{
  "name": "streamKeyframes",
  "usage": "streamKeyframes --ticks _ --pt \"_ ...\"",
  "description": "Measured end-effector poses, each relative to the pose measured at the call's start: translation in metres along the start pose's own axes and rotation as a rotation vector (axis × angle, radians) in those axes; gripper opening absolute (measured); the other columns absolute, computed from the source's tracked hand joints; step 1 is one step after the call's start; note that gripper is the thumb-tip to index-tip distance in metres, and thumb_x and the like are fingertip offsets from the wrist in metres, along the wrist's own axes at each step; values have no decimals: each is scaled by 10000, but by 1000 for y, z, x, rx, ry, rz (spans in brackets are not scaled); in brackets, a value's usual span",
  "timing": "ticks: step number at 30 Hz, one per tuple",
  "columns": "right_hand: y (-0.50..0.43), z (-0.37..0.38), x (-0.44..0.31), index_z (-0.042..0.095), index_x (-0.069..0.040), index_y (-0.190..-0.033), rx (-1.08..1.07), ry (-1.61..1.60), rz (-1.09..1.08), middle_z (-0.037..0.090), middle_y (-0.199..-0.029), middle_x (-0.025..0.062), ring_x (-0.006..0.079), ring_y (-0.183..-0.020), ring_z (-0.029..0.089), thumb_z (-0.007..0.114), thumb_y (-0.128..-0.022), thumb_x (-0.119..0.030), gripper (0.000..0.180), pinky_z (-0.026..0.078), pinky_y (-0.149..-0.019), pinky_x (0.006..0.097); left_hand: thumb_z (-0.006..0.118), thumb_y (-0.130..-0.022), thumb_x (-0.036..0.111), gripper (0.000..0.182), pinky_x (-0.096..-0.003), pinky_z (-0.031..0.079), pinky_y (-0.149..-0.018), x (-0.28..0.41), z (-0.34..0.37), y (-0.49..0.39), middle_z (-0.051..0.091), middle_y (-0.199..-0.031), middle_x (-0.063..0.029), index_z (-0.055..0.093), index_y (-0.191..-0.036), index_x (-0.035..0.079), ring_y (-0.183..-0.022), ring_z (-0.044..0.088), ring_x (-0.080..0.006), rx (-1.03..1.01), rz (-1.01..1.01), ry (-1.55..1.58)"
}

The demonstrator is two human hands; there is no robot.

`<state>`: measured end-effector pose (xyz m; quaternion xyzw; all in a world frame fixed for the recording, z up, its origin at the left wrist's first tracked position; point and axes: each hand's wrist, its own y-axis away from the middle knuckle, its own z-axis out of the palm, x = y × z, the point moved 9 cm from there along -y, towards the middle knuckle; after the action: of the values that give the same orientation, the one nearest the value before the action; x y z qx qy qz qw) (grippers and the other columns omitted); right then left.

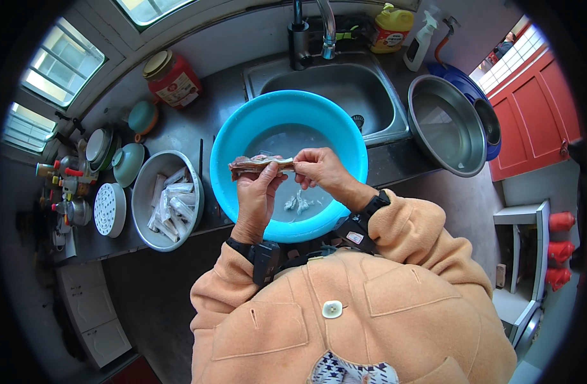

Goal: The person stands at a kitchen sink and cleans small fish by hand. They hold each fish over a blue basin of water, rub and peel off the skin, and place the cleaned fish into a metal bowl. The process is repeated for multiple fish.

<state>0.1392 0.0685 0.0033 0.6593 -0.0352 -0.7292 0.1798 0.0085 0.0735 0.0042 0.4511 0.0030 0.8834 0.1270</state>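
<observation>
A strip of raw meat [257, 163], dark on its front edge and pale along its upper edge, is held level over a bright blue plastic basin [236, 120]. My left hand [258, 194] grips it from below, thumb along the near side. My right hand [324, 168] pinches its right end between thumb and fingertips. Shallow water [293, 132] covers the basin's bottom, and pale shreds [300, 203] lie there below my hands. The exact kind of meat is unclear.
Left of it, a grey basin [141, 204] holds several plastic-wrapped pieces [174, 206]. Behind are a steel sink [322, 79] and faucet [328, 33]. A tilted steel basin [418, 125] stands right. A red-bodied jar [176, 84], lidded bowl [129, 165] and perforated white rack [110, 210] line the counter.
</observation>
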Motion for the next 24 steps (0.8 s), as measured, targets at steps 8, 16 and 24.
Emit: streamKeyframes --ticks 8,16,24 --pt "6 -8 -1 631 -59 -918 7 7 11 635 -738 49 88 -616 598 578 -887 -165 123 450 -534 187 582 -895 83 93 -277 526 -753 -13 -7 -1 640 -988 -85 588 -978 43 -857 626 -163 19 -102 153" --pt "-2 -2 -15 646 -12 -838 15 210 -153 636 -707 67 111 -586 589 567 -866 -157 168 464 -514 233 598 -879 61 143 -274 526 -750 -6 -3 -1 642 -986 -79 570 -1018 40 -853 624 -148 42 4 -81" --pt "-26 -6 -21 639 -25 -784 -83 343 -143 606 -647 45 103 -552 556 578 -853 -152 156 451 -507 229 634 -848 55 193 -285 539 -708 10 -11 -2 636 -970 -85 540 -1016 31 -871 642 -177 116 109 -337"
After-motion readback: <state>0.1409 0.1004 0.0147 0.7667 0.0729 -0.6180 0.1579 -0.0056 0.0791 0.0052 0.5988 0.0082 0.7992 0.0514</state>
